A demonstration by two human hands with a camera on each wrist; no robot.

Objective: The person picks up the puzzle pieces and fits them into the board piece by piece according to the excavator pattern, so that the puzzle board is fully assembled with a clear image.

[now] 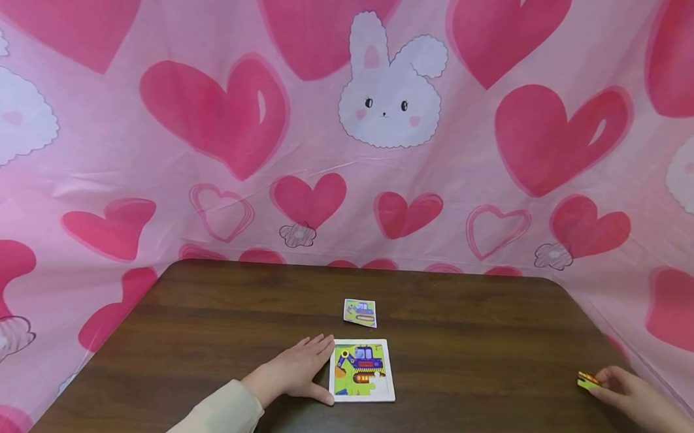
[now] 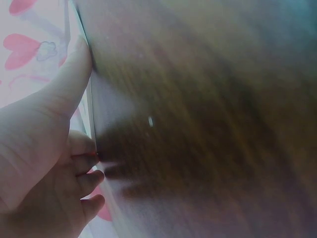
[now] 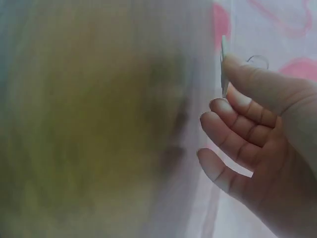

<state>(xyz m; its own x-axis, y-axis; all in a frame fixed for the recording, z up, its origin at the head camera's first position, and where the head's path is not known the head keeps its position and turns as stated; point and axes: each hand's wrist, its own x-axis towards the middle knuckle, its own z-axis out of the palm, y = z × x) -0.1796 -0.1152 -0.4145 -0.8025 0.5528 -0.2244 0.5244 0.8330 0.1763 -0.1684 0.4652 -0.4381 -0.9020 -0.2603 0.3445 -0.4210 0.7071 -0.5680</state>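
A square jigsaw puzzle (image 1: 389, 389) in a white frame lies on the table, its picture a purple excavator on green. Bare white shows at the lower right of its picture. My left hand (image 1: 300, 368) rests against the frame's left side, fingers straight and thumb at the near corner. Far to the right, my right hand (image 1: 623, 391) pinches a small puzzle piece (image 1: 588, 380), green with yellow and black, between thumb and fingers. In the right wrist view that piece (image 3: 224, 64) appears edge-on, thin and pale, with the other fingers loosely bent below.
Behind the frame lies a small picture card (image 1: 360, 313) showing the same excavator. The dark brown wooden table (image 1: 199, 339) ends at a pink cloth backdrop (image 1: 350, 164) printed with hearts and white rabbits.
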